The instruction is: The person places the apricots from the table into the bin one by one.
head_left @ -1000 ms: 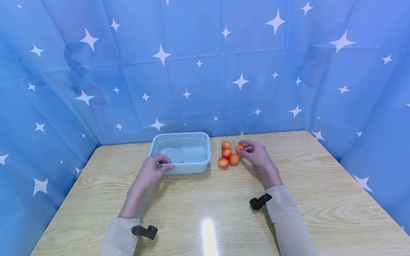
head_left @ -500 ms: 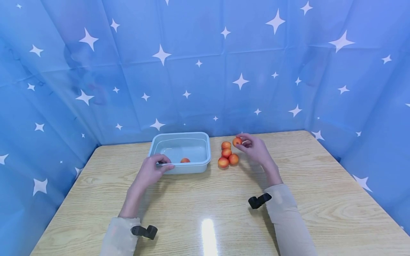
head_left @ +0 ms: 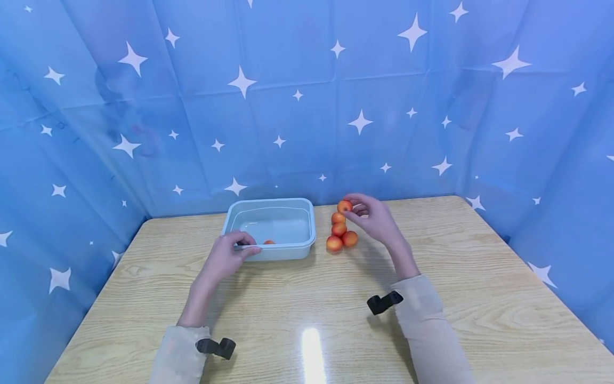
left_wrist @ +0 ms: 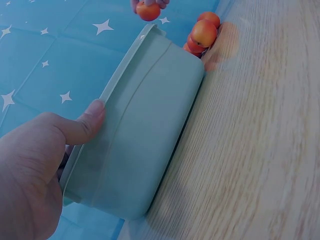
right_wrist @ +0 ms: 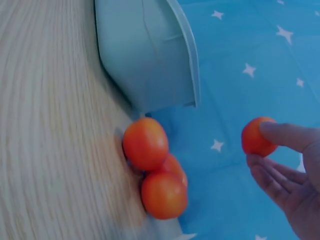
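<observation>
My left hand (head_left: 229,255) pinches the near rim of a light blue plastic box (head_left: 283,253), thumb outside and fingers inside. In the left wrist view, its thumb (left_wrist: 91,118) presses the box's wall. Inside the box, the top of a round red-orange fruit (head_left: 269,242) shows above the near rim. My right hand (head_left: 376,217) holds another round red-orange fruit (head_left: 344,206) between thumb and fingertips, raised off the table in the right wrist view. Several like fruits (head_left: 338,229) lie clustered on the table below it, right of the box. Their exact kind is unclear.
The wooden table (head_left: 288,304) reaches back to a blue curtain (head_left: 297,133) with white stars, close behind the box and fruits. A black wrist camera (head_left: 217,348) sits on the left sleeve, another black wrist camera (head_left: 385,303) on the right.
My right hand has lifted the fruit from beside the cluster and moved it up and left. The fruit in the box has shifted about. My left hand stays on the rim.
</observation>
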Tool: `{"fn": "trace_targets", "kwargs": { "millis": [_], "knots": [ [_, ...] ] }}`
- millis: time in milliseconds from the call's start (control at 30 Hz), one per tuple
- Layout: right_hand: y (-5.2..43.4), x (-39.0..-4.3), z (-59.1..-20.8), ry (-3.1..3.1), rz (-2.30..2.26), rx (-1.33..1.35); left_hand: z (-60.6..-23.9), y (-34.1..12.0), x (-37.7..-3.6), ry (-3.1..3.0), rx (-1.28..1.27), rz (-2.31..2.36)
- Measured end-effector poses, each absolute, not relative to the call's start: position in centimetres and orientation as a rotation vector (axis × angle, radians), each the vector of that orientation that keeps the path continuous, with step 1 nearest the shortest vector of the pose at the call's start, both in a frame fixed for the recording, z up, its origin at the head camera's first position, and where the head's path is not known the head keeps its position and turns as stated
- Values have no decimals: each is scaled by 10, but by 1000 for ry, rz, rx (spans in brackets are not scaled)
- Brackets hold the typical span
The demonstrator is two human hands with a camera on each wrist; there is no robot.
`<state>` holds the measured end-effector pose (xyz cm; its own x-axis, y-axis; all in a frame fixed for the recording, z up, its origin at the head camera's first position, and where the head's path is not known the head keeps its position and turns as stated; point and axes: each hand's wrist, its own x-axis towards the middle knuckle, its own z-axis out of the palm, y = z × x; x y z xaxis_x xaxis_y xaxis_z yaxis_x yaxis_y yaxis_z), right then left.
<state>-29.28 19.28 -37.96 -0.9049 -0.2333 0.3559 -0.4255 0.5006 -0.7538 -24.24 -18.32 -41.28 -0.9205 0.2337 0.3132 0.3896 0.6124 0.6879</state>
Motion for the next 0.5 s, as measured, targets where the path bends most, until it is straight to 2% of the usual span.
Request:
{"fn": "trace_targets", "kwargs": {
  "millis": [500],
  "knots": [
    [163, -283, -366, -2525, 1354, 691, -413, -183, -243, -2652, -507, -1187]
  ]
}}
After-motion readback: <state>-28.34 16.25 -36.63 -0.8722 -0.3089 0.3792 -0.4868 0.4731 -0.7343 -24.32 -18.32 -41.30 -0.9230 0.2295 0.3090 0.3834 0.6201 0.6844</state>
